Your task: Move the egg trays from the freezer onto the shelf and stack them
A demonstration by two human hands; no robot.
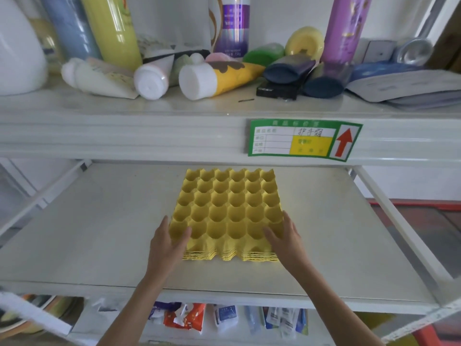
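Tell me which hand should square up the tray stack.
Either, probably both: the left hand and right hand sit at opposite near corners of the yellow egg trays, equally close.

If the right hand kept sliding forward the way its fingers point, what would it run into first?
The right hand already rests on the near right corner of the yellow egg tray stack, fingers pointing up and left across it. Going on, it would probably meet the top tray's raised cell ridges first, though its height over them is unclear.
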